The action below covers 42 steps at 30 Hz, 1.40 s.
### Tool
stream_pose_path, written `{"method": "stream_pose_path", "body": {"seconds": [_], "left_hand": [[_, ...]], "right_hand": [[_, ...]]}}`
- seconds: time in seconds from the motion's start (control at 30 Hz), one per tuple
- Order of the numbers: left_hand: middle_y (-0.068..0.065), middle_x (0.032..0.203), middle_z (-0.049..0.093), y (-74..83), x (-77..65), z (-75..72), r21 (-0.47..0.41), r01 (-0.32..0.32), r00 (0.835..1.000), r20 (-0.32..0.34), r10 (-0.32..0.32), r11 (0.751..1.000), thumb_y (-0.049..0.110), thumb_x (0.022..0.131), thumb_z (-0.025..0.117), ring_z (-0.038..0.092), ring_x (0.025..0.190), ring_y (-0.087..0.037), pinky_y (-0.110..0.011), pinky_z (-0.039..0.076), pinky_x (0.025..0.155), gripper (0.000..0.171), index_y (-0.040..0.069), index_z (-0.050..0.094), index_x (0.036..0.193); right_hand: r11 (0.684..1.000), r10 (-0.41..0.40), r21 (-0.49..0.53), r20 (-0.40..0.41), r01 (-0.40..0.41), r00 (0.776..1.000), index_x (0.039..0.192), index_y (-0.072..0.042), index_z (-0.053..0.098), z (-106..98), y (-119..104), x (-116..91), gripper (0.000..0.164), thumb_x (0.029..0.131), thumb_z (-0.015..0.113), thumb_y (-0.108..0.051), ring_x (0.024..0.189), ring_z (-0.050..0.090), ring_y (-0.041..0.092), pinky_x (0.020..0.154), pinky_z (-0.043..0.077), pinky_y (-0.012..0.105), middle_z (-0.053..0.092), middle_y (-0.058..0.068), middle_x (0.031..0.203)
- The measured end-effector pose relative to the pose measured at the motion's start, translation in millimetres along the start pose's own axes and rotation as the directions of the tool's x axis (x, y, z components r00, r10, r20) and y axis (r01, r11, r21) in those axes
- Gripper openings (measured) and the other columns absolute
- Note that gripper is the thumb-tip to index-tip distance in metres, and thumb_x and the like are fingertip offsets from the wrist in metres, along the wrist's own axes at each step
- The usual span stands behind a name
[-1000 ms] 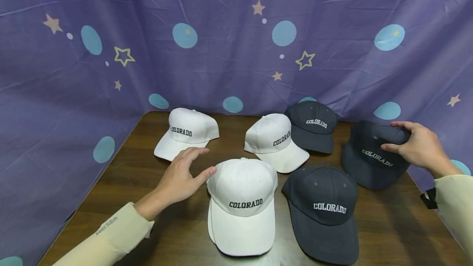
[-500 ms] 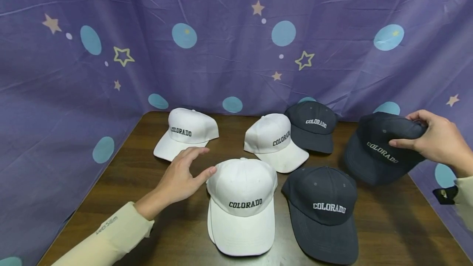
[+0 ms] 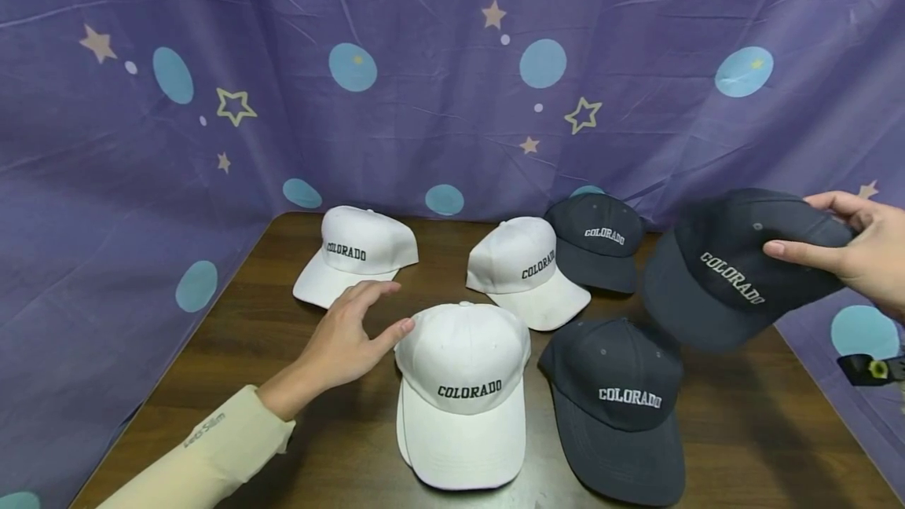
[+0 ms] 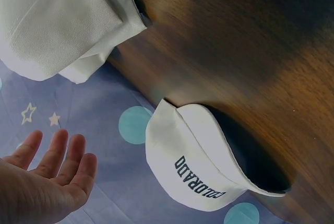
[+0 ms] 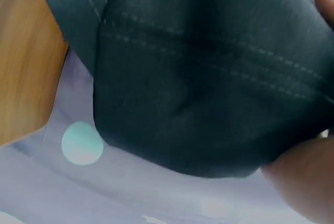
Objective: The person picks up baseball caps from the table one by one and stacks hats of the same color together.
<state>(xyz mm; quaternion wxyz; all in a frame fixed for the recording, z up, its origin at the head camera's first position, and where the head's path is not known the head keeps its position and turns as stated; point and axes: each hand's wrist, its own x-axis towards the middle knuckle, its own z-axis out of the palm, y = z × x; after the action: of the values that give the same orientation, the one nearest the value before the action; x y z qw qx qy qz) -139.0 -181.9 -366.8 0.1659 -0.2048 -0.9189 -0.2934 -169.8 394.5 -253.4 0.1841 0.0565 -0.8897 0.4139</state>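
Note:
My right hand [image 3: 873, 250] pinches the rear of a dark navy baseball cap [image 3: 731, 281], thumb on the crown. This cap is tilted and raised above the table, its brim toward the left; in the right wrist view its dark crown [image 5: 203, 88] fills the middle. My left hand [image 3: 346, 336] has its fingers spread beside a stack of white caps [image 3: 467, 360]; whether the thumb touches the stack I cannot tell. The left wrist view shows that hand [image 4: 57, 177] holding nothing. Another dark cap [image 3: 622, 383] sits right of the white stack. All the caps' visible fronts read COLORADO.
Farther back on the brown wooden table [image 3: 233, 368] stand a white cap [image 3: 360, 246] at left, another white cap [image 3: 519, 265] near the middle, and a dark cap [image 3: 601, 238] partly behind it. A purple curtain [image 3: 438, 124] with stars hangs behind.
My right hand has lifted the dark cap and moved it up and to the right, tilting it further. My left hand and the other caps have stayed in place.

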Motion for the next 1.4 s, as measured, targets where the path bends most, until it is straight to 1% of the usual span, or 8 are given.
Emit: {"method": "stream_pose_path", "body": {"seconds": [0.07,0.2,0.4,0.6,0.83,1.17,1.33,1.4], "left_hand": [[-0.001,0.127,0.054,0.2,-0.1,-0.1,0.000,0.003,1.000,0.002,-0.003,1.000,0.054,0.086,0.063,0.045,0.119,-0.021,-0.047,0.038,0.098,0.058,0.016,0.054,0.130],[-0.001,0.127,0.054,0.3,-0.5,0.0,-0.001,0.007,1.000,0.006,-0.007,1.000,0.054,0.086,0.063,0.045,0.119,-0.021,-0.048,0.038,0.098,0.059,0.017,0.053,0.130],[-0.001,0.126,0.055,-0.3,-0.7,0.2,-0.003,-0.001,1.000,0.000,0.001,1.000,0.053,0.086,0.064,0.046,0.119,-0.021,-0.047,0.038,0.098,0.058,0.017,0.053,0.130],[0.000,0.126,0.055,0.0,-1.0,0.0,-0.005,-0.005,1.000,-0.005,0.005,1.000,0.053,0.085,0.064,0.046,0.118,-0.021,-0.047,0.038,0.098,0.058,0.017,0.054,0.130],[0.001,0.127,0.055,-1.1,-0.3,0.3,-0.001,-0.008,1.000,-0.007,0.008,1.000,0.055,0.086,0.063,0.045,0.120,-0.020,-0.047,0.037,0.099,0.059,0.018,0.053,0.130],[0.002,0.126,0.055,-1.1,0.1,-0.6,0.002,-0.012,1.000,-0.013,0.012,1.000,0.054,0.086,0.063,0.045,0.120,-0.020,-0.047,0.037,0.099,0.059,0.017,0.054,0.130],[0.001,0.126,0.055,-1.0,0.8,-1.0,0.000,-0.018,1.000,-0.018,0.018,1.000,0.053,0.086,0.064,0.045,0.119,-0.020,-0.046,0.037,0.099,0.059,0.016,0.054,0.130],[0.001,0.126,0.055,-0.5,0.9,-1.3,-0.001,-0.020,1.000,-0.019,0.020,1.000,0.053,0.086,0.064,0.045,0.119,-0.019,-0.046,0.037,0.099,0.058,0.016,0.053,0.130]], "right_hand": [[0.999,0.001,0.041,0.059,-0.004,0.998,0.107,-0.016,0.055,0.8,-4.1,-2.2,0.041,0.076,0.077,0.000,0.053,0.063,0.017,0.044,0.051,0.027,0.066,-0.011,0.070],[0.999,-0.006,0.045,0.160,-0.001,0.987,0.111,-0.011,0.053,5.0,-12.1,-8.5,0.042,0.077,0.075,0.002,0.058,0.065,0.023,0.047,0.053,0.034,0.068,-0.001,0.071],[0.998,-0.057,0.041,0.300,0.047,0.952,0.114,-0.006,0.051,13.1,-27.3,-16.6,0.049,0.073,0.076,0.006,0.064,0.065,0.028,0.053,0.055,0.037,0.067,0.013,0.075],[0.998,-0.058,0.015,0.377,0.056,0.924,0.115,-0.009,0.053,21.4,-40.3,-21.9,0.053,0.070,0.080,0.000,0.070,0.065,0.028,0.057,0.055,0.038,0.068,0.013,0.080],[0.994,-0.092,0.089,0.477,0.057,0.874,0.116,-0.008,0.053,27.6,-47.8,-25.8,0.053,0.072,0.079,0.002,0.076,0.066,0.029,0.058,0.056,0.042,0.069,0.013,0.090],[0.975,-0.202,0.198,0.608,0.099,0.768,0.114,-0.007,0.054,40.1,-50.8,-29.5,0.048,0.073,0.078,0.000,0.075,0.065,0.027,0.058,0.055,0.040,0.068,0.012,0.091],[0.948,-0.285,0.303,0.673,0.097,0.683,0.116,-0.003,0.052,48.8,-49.2,-31.5,0.046,0.076,0.074,0.006,0.069,0.063,0.026,0.057,0.055,0.040,0.067,0.012,0.090],[0.936,-0.316,0.339,0.683,0.098,0.658,0.116,-0.002,0.052,53.1,-48.3,-32.7,0.046,0.076,0.073,0.008,0.069,0.062,0.026,0.056,0.054,0.040,0.066,0.013,0.090]]}}
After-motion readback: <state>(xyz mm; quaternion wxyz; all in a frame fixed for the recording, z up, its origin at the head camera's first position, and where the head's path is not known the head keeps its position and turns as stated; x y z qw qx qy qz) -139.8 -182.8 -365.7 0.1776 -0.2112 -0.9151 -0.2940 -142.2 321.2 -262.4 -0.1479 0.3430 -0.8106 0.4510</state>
